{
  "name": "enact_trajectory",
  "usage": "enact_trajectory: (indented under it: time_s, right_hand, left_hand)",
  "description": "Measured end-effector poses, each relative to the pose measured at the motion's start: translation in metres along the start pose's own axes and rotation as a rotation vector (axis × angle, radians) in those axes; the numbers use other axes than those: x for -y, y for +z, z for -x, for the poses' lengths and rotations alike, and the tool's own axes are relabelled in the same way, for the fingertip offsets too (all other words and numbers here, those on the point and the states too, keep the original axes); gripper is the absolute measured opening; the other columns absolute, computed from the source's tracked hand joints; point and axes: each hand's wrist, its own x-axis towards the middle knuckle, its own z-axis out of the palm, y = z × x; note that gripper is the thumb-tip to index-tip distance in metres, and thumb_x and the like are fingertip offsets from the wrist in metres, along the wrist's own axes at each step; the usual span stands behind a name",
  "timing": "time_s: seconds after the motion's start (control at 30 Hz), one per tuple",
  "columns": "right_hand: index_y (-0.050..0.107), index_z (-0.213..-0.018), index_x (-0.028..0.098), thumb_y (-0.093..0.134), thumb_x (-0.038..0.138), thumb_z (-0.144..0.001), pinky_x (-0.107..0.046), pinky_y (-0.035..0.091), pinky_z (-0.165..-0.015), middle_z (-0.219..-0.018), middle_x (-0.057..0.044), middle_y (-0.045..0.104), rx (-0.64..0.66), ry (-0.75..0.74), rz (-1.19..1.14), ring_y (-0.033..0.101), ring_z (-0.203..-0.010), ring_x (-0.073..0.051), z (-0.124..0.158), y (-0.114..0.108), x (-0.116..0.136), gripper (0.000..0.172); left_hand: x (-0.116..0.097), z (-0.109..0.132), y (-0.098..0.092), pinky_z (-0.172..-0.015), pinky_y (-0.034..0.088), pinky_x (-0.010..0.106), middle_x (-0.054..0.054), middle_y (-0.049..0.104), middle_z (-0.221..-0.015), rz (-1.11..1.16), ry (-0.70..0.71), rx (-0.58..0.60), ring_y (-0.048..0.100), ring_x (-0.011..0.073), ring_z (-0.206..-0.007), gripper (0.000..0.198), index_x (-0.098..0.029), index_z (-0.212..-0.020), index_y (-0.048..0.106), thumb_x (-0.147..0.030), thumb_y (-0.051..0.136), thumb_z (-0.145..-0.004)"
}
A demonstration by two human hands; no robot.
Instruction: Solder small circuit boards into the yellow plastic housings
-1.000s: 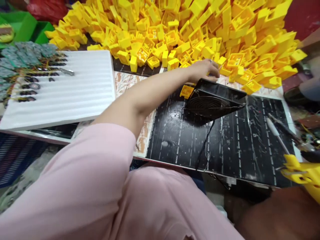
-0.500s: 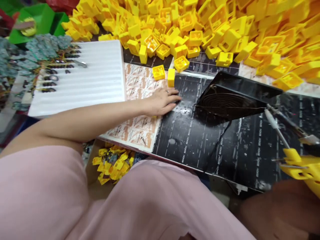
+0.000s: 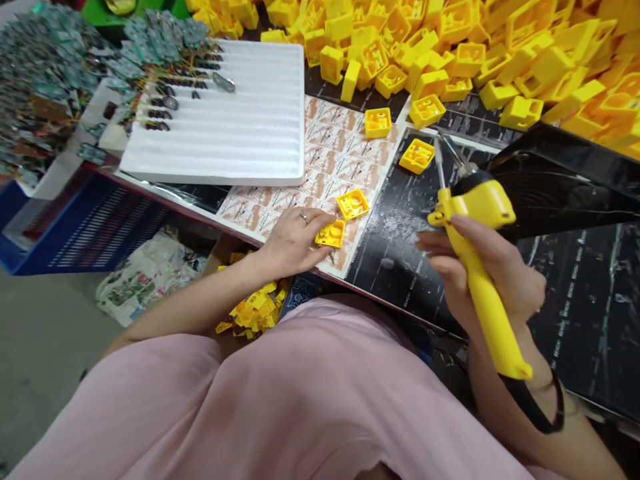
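Observation:
My left hand [image 3: 296, 241] rests at the table's front edge, thumb and fingers closed around a small open yellow plastic case [image 3: 331, 233]. Right beside it lies a second yellow case [image 3: 353, 204], its hollow side up. In my right hand [image 3: 493, 277] is a yellow soldering gun [image 3: 475, 267], gripped by its handle, with the metal tip pointing away from me. Beyond that tip sits another yellow case [image 3: 417, 156], and one more yellow case [image 3: 377, 123] lies farther back on the patterned sheet.
A big heap of yellow cases [image 3: 440, 53] fills the back. On the left, a white foam tray [image 3: 250, 133] holds small black round parts with wires, near piled circuit boards [image 3: 45, 73]. A black fan [image 3: 565, 180] stands at right. Below are a blue crate [image 3: 65, 220] and a box of yellow pieces [image 3: 257, 310].
My left hand has come back toward the front edge and now holds a yellow case. My right hand has brought the soldering gun in from the right. The view has shifted.

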Motion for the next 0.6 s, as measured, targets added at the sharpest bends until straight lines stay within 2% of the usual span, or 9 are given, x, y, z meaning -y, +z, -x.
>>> enact_trajectory:
  time_s: [0.07,0.17,0.23,0.3,0.37,0.43,0.6]
  right_hand:
    - [0.057,-0.137,0.031,0.065,0.025,-0.096,-0.023,0.061,-0.077,-0.101,0.001,0.077,0.098,-0.107,0.079,0.074,-0.075,-0.012,-0.022,0.015,-0.003,0.043]
    - [0.066,-0.119,0.024,0.060,0.031,-0.099,-0.025,0.059,-0.076,-0.101,-0.002,0.076,0.260,-0.222,0.092,0.074,-0.084,-0.015,-0.052,0.041,-0.020,0.022]
    - [0.066,-0.116,0.022,0.066,0.042,-0.094,-0.034,0.059,-0.083,-0.107,-0.006,0.075,0.362,-0.292,0.101,0.073,-0.095,-0.022,-0.068,0.060,-0.036,0.029]
    - [0.064,-0.117,0.023,0.070,0.050,-0.089,-0.043,0.057,-0.093,-0.110,-0.008,0.075,0.444,-0.355,0.113,0.072,-0.099,-0.026,-0.080,0.077,-0.049,0.040]
    - [0.061,-0.119,0.023,0.067,0.055,-0.090,-0.042,0.058,-0.089,-0.108,-0.009,0.074,0.476,-0.391,0.144,0.072,-0.094,-0.026,-0.084,0.084,-0.055,0.043]
    - [0.059,-0.120,0.024,0.064,0.055,-0.092,-0.040,0.059,-0.079,-0.102,-0.009,0.073,0.450,-0.391,0.182,0.072,-0.088,-0.026,-0.078,0.077,-0.052,0.043]
    - [0.056,-0.119,0.023,0.065,0.049,-0.092,-0.036,0.055,-0.059,-0.088,-0.009,0.068,0.391,-0.402,0.309,0.069,-0.070,-0.026,-0.033,0.028,-0.031,0.039]
  left_hand:
    - [0.004,0.005,0.001,-0.097,0.049,0.044,0.014,0.071,-0.119,-0.013,0.004,-0.027,0.065,0.0293,-0.109,0.055,-0.014,-0.130,0.063,-0.054,0.059,-0.093]
    - [0.012,0.006,-0.006,-0.098,0.049,0.042,0.014,0.071,-0.121,-0.002,-0.016,0.038,0.066,0.0300,-0.111,0.058,-0.013,-0.130,0.063,-0.056,0.065,-0.090]
    - [0.014,0.002,-0.015,-0.098,0.050,0.041,0.015,0.069,-0.125,-0.008,-0.071,0.115,0.065,0.0306,-0.114,0.055,-0.014,-0.132,0.063,-0.052,0.065,-0.091]
    - [0.014,-0.004,-0.022,-0.098,0.050,0.041,0.015,0.067,-0.129,-0.017,-0.123,0.181,0.065,0.0302,-0.114,0.055,-0.015,-0.136,0.061,-0.048,0.064,-0.092]
    - [0.013,-0.011,-0.026,-0.099,0.050,0.039,0.016,0.065,-0.132,0.005,-0.108,0.231,0.065,0.0286,-0.113,0.057,-0.014,-0.140,0.057,-0.047,0.061,-0.094]
    - [0.013,-0.016,-0.025,-0.098,0.050,0.038,0.017,0.064,-0.132,0.049,-0.053,0.261,0.065,0.0273,-0.111,0.057,-0.012,-0.142,0.055,-0.046,0.057,-0.096]
    - [-0.004,-0.026,-0.006,-0.098,0.052,0.036,0.018,0.065,-0.131,0.149,0.056,0.231,0.065,0.0252,-0.110,0.057,-0.009,-0.141,0.055,-0.046,0.057,-0.099]
